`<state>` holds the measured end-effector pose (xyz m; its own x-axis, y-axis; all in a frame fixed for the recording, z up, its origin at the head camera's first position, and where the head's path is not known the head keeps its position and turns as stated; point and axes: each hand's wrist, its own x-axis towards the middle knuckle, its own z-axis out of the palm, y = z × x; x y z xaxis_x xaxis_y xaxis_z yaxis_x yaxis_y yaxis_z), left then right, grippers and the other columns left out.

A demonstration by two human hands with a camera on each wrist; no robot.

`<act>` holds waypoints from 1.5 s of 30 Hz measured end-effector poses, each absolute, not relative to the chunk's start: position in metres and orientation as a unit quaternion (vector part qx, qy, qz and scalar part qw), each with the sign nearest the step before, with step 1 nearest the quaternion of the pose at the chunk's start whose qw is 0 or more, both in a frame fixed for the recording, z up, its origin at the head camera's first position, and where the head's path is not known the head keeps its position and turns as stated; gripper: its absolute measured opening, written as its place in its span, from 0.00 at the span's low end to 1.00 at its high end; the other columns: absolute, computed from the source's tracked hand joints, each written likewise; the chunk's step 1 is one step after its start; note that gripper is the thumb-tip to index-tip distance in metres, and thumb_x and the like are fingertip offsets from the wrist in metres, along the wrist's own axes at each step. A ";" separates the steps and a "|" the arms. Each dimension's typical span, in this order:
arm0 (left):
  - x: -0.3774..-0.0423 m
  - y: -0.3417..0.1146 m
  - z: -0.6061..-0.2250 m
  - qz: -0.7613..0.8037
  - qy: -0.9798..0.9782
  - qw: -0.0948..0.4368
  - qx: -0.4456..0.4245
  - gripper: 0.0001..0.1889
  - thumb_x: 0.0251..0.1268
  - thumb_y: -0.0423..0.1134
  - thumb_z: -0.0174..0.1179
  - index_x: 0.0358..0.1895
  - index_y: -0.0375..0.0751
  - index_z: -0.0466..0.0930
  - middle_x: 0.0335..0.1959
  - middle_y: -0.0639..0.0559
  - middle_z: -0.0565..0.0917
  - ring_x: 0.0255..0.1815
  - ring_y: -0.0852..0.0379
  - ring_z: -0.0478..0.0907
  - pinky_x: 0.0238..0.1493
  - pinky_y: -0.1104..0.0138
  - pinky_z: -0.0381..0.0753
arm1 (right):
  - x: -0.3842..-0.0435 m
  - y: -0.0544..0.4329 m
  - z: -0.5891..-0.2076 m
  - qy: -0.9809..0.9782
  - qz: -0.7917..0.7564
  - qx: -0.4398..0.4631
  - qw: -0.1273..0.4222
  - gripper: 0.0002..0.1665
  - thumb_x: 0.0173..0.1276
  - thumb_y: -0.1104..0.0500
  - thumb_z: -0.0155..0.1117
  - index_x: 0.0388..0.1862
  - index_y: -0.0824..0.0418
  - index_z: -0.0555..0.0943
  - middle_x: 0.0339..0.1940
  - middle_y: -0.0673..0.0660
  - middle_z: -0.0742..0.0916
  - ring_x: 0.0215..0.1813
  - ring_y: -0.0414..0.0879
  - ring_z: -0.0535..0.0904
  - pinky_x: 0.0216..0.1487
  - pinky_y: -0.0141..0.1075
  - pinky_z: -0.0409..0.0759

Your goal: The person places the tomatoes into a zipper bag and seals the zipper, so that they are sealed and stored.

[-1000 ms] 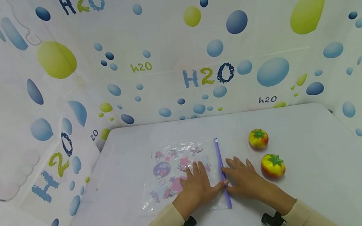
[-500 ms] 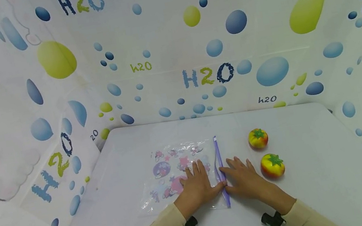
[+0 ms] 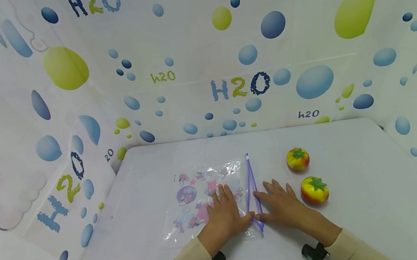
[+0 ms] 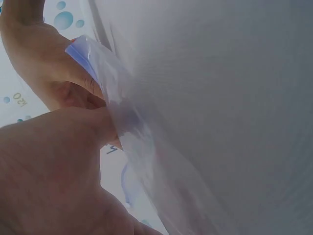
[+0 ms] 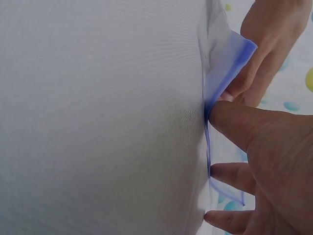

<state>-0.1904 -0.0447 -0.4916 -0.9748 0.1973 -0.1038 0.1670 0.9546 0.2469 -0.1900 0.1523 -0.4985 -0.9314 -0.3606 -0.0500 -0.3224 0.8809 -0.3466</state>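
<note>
A clear zip bag (image 3: 171,201) with pink and purple cartoon prints lies flat on the white table, its purple zip edge (image 3: 252,173) facing right. The zip's two strips stand apart in the middle and meet at the far and near ends. My left hand (image 3: 223,213) rests spread on the bag, thumb at the near part of the zip. My right hand (image 3: 282,203) presses the right strip; in the right wrist view its thumb (image 5: 234,117) and fingertips touch the purple edge (image 5: 234,68) against the table. In the left wrist view, clear plastic (image 4: 122,98) partly covers the left thumb's tip.
Two red-and-yellow toy tomatoes with green tops stand right of my right hand: a farther tomato (image 3: 297,159) and a nearer tomato (image 3: 314,191). A white sheet printed with coloured bubbles (image 3: 247,55) hangs behind and beside the table (image 3: 359,224).
The zip's two strips have come apart, from one closed line to a narrow gap. My left hand has shifted slightly left with the left strip; the right hand stays almost in place.
</note>
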 end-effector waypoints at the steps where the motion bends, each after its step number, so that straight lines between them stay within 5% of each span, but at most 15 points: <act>1: -0.190 -0.045 -0.492 0.120 0.987 0.061 0.094 0.59 0.64 0.70 0.64 0.81 0.25 0.53 0.83 0.28 0.58 0.81 0.26 0.58 0.70 0.32 0.70 | -0.190 0.152 -0.498 0.968 -0.169 -0.174 0.059 0.41 0.66 0.38 0.75 0.75 0.50 0.78 0.81 0.68 0.71 0.82 0.73 0.59 0.75 0.77 0.51; 18: -0.181 -0.058 -0.494 0.056 0.993 0.016 0.099 0.59 0.63 0.75 0.60 0.79 0.25 0.59 0.82 0.29 0.62 0.82 0.27 0.57 0.76 0.33 0.62 | -0.189 0.152 -0.497 0.969 -0.167 -0.174 0.061 0.41 0.67 0.38 0.75 0.75 0.51 0.78 0.80 0.68 0.71 0.82 0.73 0.59 0.75 0.77 0.51; 29: -0.175 -0.068 -0.489 0.072 0.993 0.013 0.088 0.61 0.61 0.75 0.63 0.78 0.23 0.60 0.81 0.25 0.60 0.80 0.22 0.58 0.73 0.33 0.66 | -0.188 0.152 -0.494 0.969 -0.163 -0.172 0.067 0.41 0.67 0.38 0.75 0.76 0.51 0.77 0.81 0.68 0.70 0.83 0.73 0.58 0.75 0.77 0.49; 36: -0.174 -0.073 -0.488 0.053 0.993 0.001 0.107 0.57 0.63 0.73 0.62 0.74 0.20 0.64 0.78 0.24 0.65 0.78 0.28 0.66 0.74 0.43 0.72 | -0.190 0.153 -0.494 0.969 -0.163 -0.171 0.070 0.42 0.67 0.38 0.74 0.76 0.52 0.77 0.82 0.68 0.69 0.83 0.73 0.57 0.76 0.77 0.48; 40: -0.174 -0.075 -0.488 0.017 0.993 -0.015 0.120 0.53 0.63 0.74 0.61 0.68 0.22 0.72 0.69 0.32 0.75 0.65 0.38 0.75 0.66 0.50 0.79 | -0.191 0.153 -0.496 0.969 -0.159 -0.172 0.074 0.43 0.67 0.37 0.74 0.77 0.51 0.76 0.82 0.68 0.69 0.83 0.73 0.57 0.75 0.77 0.49; 45: -0.173 -0.076 -0.490 0.024 0.991 -0.038 0.125 0.49 0.61 0.73 0.64 0.60 0.23 0.76 0.56 0.37 0.75 0.50 0.44 0.73 0.54 0.53 0.83 | -0.192 0.153 -0.498 0.970 -0.158 -0.170 0.079 0.43 0.67 0.36 0.73 0.77 0.50 0.76 0.82 0.68 0.69 0.83 0.73 0.57 0.76 0.77 0.48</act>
<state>-0.1727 -0.0758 -0.4903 -0.9661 0.2450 0.0817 0.2487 0.9678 0.0391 -0.1918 0.1526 -0.4978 -0.9298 -0.3543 -0.0995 -0.3044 0.8925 -0.3329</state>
